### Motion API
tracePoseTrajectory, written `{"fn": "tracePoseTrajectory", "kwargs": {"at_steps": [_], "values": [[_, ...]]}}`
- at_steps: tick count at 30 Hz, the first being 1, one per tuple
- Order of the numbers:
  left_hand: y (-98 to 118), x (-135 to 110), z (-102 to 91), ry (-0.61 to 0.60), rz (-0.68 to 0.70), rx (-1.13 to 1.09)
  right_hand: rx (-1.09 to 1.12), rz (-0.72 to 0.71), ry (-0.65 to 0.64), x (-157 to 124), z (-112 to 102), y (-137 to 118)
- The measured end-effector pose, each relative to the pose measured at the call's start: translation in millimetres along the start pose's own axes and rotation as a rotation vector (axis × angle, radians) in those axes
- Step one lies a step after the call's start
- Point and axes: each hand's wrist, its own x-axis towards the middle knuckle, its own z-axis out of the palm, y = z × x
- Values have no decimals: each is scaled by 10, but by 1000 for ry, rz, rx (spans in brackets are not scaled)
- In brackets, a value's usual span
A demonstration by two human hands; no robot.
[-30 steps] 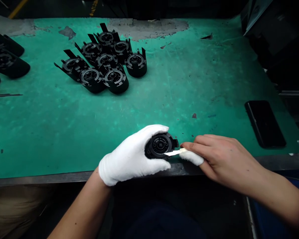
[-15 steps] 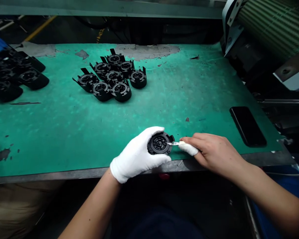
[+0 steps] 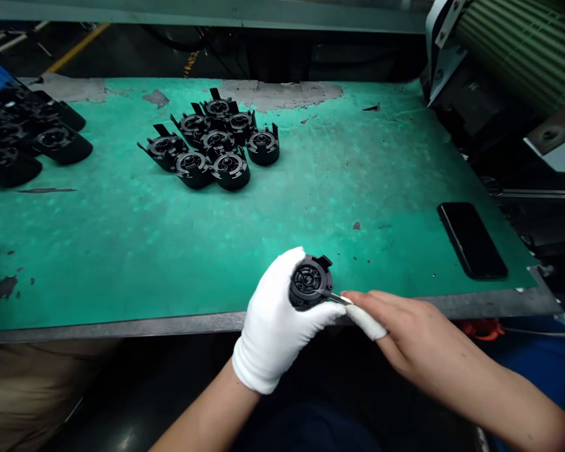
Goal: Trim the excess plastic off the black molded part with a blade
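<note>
My left hand [image 3: 275,320], in a white glove, is wrapped round a round black plastic part [image 3: 309,280] near the table's front edge. Concentric rings and small openings show on its upturned face, and a tab sticks up at its far right rim. My right hand [image 3: 400,320], bare but for a white cover on the thumb, pinches a small knife [image 3: 336,297]. The blade's tip meets the lower right of the part's face, close to my gloved thumb. Most of the knife's handle is hidden in my fingers.
Several similar black parts [image 3: 216,143] stand grouped on the green table [image 3: 348,182]. Another cluster of black parts [image 3: 56,143] is at the far left. A black phone [image 3: 473,240] lies at the right, below a machine with a ribbed green housing [image 3: 503,50].
The black part has turned in my left hand and moved slightly nearer to me. My right hand has shifted lower, and the knife now meets the part at its lower right.
</note>
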Motion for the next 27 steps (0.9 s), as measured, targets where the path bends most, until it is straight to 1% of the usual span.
{"fn": "tracePoseTrajectory", "kwargs": {"at_steps": [3, 6, 9, 11, 14, 17, 18, 20, 23, 27], "values": [[-42, 6, 6, 5, 20, 18, -11, -31, -47, 23, 49, -2], [-51, 12, 8, 22, 24, 27, -19, -50, -73, 55, 7, 1], [-36, 11, 9, 18, 27, 24, -29, -48, -18, 58, -30, 14], [-31, 9, 9, 21, 43, 19, -52, -43, 3, 48, -12, 29], [-39, 6, 6, 25, 64, 14, -57, -63, -57, 41, 33, 51], [-43, 12, 1, 17, 55, 14, -29, -82, -101, 63, 12, 50], [-42, 16, 0, 16, 51, 14, -19, -87, -95, 76, -9, 44], [-37, 23, 1, 19, 55, 10, 1, -87, -43, 105, -49, 31], [-29, 29, 7, 34, 86, 2, -6, -75, 27, 137, -45, 28], [-24, 36, 4, 41, 102, 4, -39, -79, -26, 138, 33, 58]]}}
